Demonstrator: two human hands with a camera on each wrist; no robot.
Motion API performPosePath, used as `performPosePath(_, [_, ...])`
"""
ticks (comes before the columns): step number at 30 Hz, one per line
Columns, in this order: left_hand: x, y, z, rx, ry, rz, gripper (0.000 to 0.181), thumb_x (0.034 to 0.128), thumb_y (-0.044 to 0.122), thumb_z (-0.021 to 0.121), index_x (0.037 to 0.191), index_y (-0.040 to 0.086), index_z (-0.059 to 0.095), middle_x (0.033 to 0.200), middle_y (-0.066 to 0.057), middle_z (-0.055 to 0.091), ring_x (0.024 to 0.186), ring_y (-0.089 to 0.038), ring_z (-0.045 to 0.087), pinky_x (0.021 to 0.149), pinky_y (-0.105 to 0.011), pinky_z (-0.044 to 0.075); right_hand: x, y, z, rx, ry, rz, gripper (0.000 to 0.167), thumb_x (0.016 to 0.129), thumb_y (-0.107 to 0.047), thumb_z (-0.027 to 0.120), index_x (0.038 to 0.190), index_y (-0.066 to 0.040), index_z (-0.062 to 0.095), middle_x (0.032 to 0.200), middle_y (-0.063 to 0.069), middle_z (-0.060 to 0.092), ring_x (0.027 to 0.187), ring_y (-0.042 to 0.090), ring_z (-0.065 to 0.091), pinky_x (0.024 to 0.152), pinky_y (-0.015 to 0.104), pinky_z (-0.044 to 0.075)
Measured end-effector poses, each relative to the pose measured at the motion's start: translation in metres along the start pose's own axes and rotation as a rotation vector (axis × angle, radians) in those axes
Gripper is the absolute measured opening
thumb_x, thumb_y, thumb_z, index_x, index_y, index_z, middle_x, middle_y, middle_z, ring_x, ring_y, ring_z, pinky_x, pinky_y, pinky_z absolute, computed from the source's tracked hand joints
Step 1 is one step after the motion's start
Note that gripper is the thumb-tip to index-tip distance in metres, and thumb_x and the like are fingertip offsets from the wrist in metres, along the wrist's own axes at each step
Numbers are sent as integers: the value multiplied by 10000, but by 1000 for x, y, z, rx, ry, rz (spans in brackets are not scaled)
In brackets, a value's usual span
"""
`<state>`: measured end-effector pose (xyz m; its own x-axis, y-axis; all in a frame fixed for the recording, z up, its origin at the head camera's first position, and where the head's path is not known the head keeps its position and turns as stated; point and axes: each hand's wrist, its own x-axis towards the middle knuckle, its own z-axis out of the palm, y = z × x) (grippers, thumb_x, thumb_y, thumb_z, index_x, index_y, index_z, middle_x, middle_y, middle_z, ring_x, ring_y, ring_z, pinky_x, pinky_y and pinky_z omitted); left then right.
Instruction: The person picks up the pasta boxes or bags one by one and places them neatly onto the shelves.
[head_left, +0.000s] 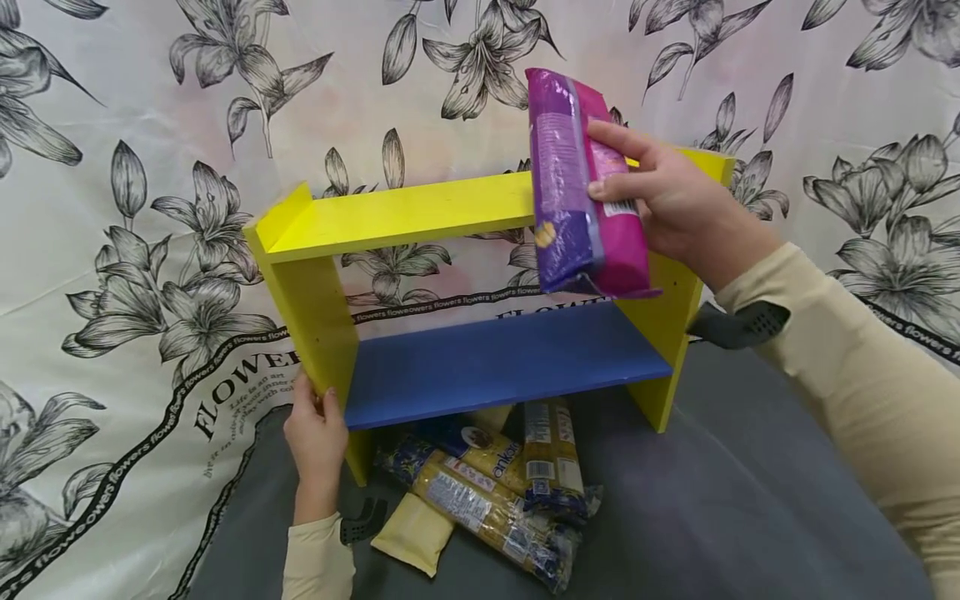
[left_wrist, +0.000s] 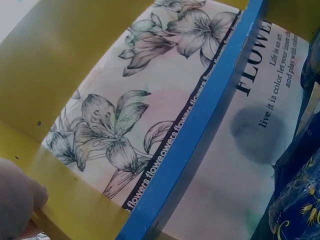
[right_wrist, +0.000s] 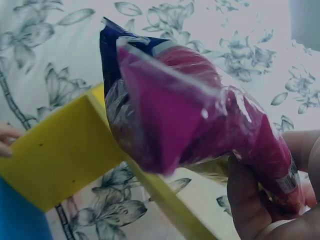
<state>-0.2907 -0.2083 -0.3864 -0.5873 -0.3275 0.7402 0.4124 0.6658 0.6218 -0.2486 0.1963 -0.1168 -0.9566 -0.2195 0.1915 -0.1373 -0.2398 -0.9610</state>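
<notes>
Pink-and-purple packet: the packet is up at the right half of the shelf unit, in front of its upper yellow board from where I stand; whether they touch, I cannot tell.
Packet's lie: long axis nearly upright, top leaning a little toward the shelf unit's left, lower end over the right part of its blue board.
Right hand: the hand pinches the packet between thumb and fingers, from the edge nearer the shelf unit's right end; the packet lies to its left.
Left hand: the hand grips the shelf unit's left side panel at the front edge, near the blue board, well apart from the packet. The right is the nearer hand.
Boards and panels: one yellow board, one blue board, two yellow side panels.
Packets below the blue board: three long packets in a loose heap, plus one small pale-yellow packet just in front; a pale patch behind them is too hidden to count.
Behind the shelf unit: one flower-print cloth.
Beneath it: one dark grey surface.
</notes>
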Motion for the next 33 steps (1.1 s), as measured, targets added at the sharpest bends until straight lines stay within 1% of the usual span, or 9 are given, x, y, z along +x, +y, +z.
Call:
performPosePath(3, [0,-1,2,5,2,-7,396,977,0,583,1372,9,559,843,-285,705,657,-395,658,549,-379,456,23,-10,20,26,27,63,759,916,52,688,1528,-339,468,1503,40,374,1134,244,624,782,358,626])
performPosePath(6, [-1,-4,0,17,-1,-17,412,980,8,586,1391,15,552,846,-282,705,657,-394,655,550,-392,459,44,-13,43,21,33,136,786,940,43,658,1580,-314,372,1568,36,360,1251,258,580,804,350,622])
performPosePath(10, [-1,-5,-2,6,-12,-30,437,990,8,574,1424,23,530,943,-315,716,731,-444,697,579,-502,531,69,-8,69,-15,44,201,792,973,47,592,1615,-305,290,1649,23,302,1429,277,468,1009,402,545])
performPosePath(14, [0,-1,-3,-24,-31,-46,458,999,6,557,1454,33,509,1068,-349,708,838,-492,718,656,-606,562,86,-2,85,-64,41,249,793,982,64,554,1628,-286,255,1660,24,278,1472,268,431,1150,411,421])
performPosePath(17, [1,2,-1,-41,-41,-58,459,999,9,565,1454,37,510,1086,-348,707,848,-489,720,672,-612,565,93,-3,86,-142,5,302,764,1004,24,541,1636,-271,231,1664,41,283,1459,254,448,1108,362,474])
performPosePath(22, [2,5,4,-66,-56,-50,461,998,31,576,1455,47,512,1123,-334,706,868,-476,728,697,-611,575,92,-14,74,-247,-41,362,784,1032,-14,506,1656,-295,125,1697,59,204,1417,222,464,862,269,594])
performPosePath(25, [3,5,5,-76,-57,-39,469,995,33,575,1459,44,511,1134,-322,706,863,-466,728,703,-606,575,87,-19,68,-256,-35,365,834,1030,29,471,1655,-326,49,1723,46,95,1502,246,367,976,295,560])
performPosePath(29, [5,2,2,-74,-48,-50,468,996,37,572,1460,34,511,1143,-321,701,893,-472,724,728,-613,576,82,-23,64,-328,-55,340,858,1036,32,450,1646,-371,1,1738,5,-33,1589,313,198,1202,371,373])
performPosePath(33, [2,-1,-2,-56,-51,-63,476,1000,43,569,1472,37,504,1120,-332,702,873,-480,723,703,-607,575,73,-26,56,-414,-71,271,817,1047,-88,516,1643,-388,44,1740,3,12,1579,379,205,1218,457,333])
